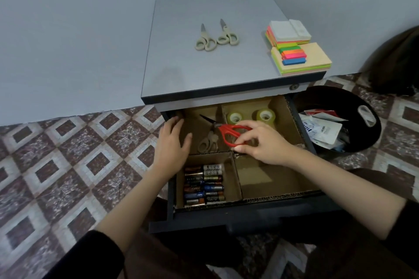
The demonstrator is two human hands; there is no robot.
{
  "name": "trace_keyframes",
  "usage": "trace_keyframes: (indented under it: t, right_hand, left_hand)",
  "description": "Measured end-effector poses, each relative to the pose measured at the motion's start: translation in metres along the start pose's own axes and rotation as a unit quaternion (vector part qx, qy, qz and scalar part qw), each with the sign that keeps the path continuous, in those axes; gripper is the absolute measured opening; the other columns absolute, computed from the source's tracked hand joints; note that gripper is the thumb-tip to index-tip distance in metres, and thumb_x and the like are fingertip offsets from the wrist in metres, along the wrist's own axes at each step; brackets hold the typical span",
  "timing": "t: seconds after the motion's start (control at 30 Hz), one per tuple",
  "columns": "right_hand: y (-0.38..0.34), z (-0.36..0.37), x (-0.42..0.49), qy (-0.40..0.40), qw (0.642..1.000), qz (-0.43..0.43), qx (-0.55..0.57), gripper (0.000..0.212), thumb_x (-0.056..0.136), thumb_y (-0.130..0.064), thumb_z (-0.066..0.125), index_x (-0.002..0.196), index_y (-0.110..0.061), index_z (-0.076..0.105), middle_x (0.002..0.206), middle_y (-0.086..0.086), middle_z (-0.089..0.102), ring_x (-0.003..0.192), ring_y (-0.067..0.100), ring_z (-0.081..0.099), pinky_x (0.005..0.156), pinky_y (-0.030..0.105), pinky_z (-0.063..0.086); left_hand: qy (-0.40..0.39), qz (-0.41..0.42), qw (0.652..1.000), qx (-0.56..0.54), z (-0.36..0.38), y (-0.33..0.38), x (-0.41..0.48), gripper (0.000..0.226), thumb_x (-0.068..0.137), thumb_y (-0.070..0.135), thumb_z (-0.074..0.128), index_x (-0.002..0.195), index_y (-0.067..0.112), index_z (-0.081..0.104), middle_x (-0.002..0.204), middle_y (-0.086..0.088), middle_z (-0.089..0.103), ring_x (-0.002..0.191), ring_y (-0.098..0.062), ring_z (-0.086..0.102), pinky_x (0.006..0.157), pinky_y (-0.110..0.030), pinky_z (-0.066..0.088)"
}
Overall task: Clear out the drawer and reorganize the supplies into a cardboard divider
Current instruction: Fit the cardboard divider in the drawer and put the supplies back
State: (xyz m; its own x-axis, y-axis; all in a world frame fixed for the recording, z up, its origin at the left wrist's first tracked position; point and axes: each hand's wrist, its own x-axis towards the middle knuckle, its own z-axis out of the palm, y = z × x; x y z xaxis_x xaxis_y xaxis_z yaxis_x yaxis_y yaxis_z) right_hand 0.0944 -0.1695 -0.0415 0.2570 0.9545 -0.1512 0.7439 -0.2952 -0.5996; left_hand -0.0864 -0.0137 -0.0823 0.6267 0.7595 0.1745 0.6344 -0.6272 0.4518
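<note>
The drawer (pixel 249 215) is pulled out, with a cardboard divider (pixel 235 172) fitted inside. My right hand (pixel 260 142) pinches the handles of red scissors (pixel 229 135) over the back-left compartment, where beige scissors (pixel 207 142) lie. My left hand (pixel 172 142) rests with straight fingers on the divider's left wall. Several batteries (pixel 204 184) fill the front-left compartment. Two tape rolls (pixel 235 117) (pixel 265 116) stand in the back-right compartment. The front-right compartment (pixel 272 176) holds nothing that shows.
On the cabinet top (pixel 181 70) lie two beige scissors (pixel 205 39) (pixel 226 34) and two stacks of sticky notes (pixel 288 31) (pixel 301 58). A black bin (pixel 362 142) with wrappers stands to the right on the tiled floor (pixel 68 165).
</note>
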Motion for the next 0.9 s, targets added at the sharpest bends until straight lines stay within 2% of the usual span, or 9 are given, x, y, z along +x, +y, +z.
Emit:
trace_keyframes:
  t: [0.13,0.23,0.5,0.73,0.9]
  right_hand:
    - [-0.020,0.004,0.018,-0.004,0.998,-0.003,-0.055,0.026,0.089,-0.038,0.059,0.111,-0.028,0.068,0.146,-0.001,0.039,0.133,0.021,0.031,0.111,0.039,0.023]
    - [-0.027,0.012,0.035,-0.015,0.996,-0.004,-0.086,0.026,0.089,-0.039,0.059,0.111,-0.030,0.068,0.145,0.001,0.040,0.133,0.023,0.033,0.110,0.042,0.026]
    - [-0.044,0.028,0.071,-0.046,0.982,0.008,-0.184,0.026,0.088,-0.043,0.058,0.112,-0.035,0.067,0.148,0.000,0.037,0.133,0.025,0.034,0.112,0.046,0.023]
    - [-0.039,0.038,0.075,-0.063,0.981,0.016,-0.180,0.027,0.088,-0.042,0.059,0.113,-0.035,0.066,0.149,-0.001,0.035,0.135,0.023,0.032,0.112,0.043,0.016]
    - [-0.038,0.043,0.074,-0.076,0.981,0.028,-0.177,0.028,0.084,-0.044,0.063,0.110,-0.037,0.068,0.145,-0.001,0.041,0.133,0.022,0.033,0.111,0.041,0.021]
  left_hand:
    - [-0.105,-0.031,0.994,-0.029,0.006,-0.017,-0.025,0.062,0.099,0.039,0.033,0.150,0.013,0.008,0.158,0.001,0.002,0.145,-0.013,0.003,0.114,-0.024,0.006]
    - [-0.107,-0.025,0.993,-0.048,0.011,-0.020,-0.031,0.063,0.099,0.042,0.027,0.150,0.017,0.000,0.157,0.005,-0.009,0.143,-0.006,-0.008,0.113,-0.020,-0.003]
    - [-0.101,-0.032,0.994,-0.040,0.009,-0.021,-0.032,0.064,0.098,0.047,0.026,0.150,0.018,0.003,0.158,0.008,-0.005,0.144,-0.007,-0.002,0.114,-0.024,0.007]
    - [-0.092,-0.034,0.995,-0.030,0.008,-0.020,-0.031,0.065,0.097,0.049,0.025,0.150,0.019,0.005,0.158,0.008,-0.002,0.144,-0.008,0.004,0.114,-0.031,0.022]
    - [-0.085,-0.033,0.995,-0.036,0.008,-0.020,-0.031,0.062,0.097,0.048,0.026,0.150,0.020,0.007,0.158,0.009,0.000,0.144,-0.008,0.006,0.114,-0.032,0.025]
